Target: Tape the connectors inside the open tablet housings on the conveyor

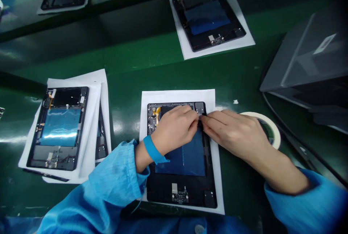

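Observation:
An opened tablet (187,190) with a blue battery lies on a white sheet (219,190) in front of me. My left hand (178,127), with a blue band (153,149) round its wrist, reaches across the tablet's upper half. Its fingers are pinched near the upper right corner. From the right, my right hand (235,132) meets it there, thumb and fingertips pressed together at the tablet's right edge. Whatever is between the fingertips is too small to make out. Part of the tablet's upper circuitry is hidden by my left hand.
A tape roll (276,136) lies partly behind my right hand. At left, an opened tablet (58,128) rests on stacked sheets. Another tablet (209,16) lies farther back. A grey bin (307,52) and a black cable (307,147) are at right.

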`<move>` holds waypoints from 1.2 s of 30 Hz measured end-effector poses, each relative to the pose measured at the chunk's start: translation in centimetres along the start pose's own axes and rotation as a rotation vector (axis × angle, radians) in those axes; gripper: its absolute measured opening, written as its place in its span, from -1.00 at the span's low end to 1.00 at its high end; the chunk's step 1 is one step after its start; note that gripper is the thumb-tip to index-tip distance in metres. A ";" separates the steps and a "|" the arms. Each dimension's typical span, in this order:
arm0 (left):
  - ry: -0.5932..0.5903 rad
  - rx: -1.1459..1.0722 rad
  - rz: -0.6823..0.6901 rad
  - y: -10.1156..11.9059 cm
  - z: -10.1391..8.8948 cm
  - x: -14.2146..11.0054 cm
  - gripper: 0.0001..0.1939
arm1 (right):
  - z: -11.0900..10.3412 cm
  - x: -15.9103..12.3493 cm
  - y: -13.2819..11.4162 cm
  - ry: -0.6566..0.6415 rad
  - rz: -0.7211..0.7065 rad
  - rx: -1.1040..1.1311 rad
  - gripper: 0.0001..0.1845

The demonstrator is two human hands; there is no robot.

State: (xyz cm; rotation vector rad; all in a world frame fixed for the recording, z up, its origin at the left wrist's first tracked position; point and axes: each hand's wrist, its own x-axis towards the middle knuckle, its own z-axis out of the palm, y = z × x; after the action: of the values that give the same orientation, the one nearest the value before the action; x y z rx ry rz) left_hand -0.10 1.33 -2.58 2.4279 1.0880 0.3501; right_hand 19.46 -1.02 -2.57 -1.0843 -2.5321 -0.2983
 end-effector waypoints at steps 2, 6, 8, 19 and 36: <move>-0.002 0.004 0.001 0.0 0.0 0.0 -0.80 | 0.0 0.0 0.0 0.000 -0.003 -0.001 -0.80; -0.006 0.010 0.001 0.1 -0.1 0.1 -0.80 | 0.0 -0.1 -0.2 -0.012 0.020 0.009 -0.80; -0.005 0.003 0.000 0.1 -0.1 0.1 -0.80 | 0.0 -0.2 -0.3 -0.024 0.042 0.015 -0.80; -0.008 -0.010 -0.003 0.3 -0.1 0.0 -0.79 | -0.8 -0.3 -1.0 -0.116 0.055 -0.031 -0.81; 0.024 -0.058 -0.022 0.1 -0.5 0.1 -0.84 | -0.5 -1.7 -1.6 -0.070 0.112 0.043 -0.73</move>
State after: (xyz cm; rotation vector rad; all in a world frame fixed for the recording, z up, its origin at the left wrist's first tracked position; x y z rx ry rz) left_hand -0.19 1.46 -2.06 2.3647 1.0985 0.3988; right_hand 19.46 -3.38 -2.91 -1.2339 -2.5144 -0.1786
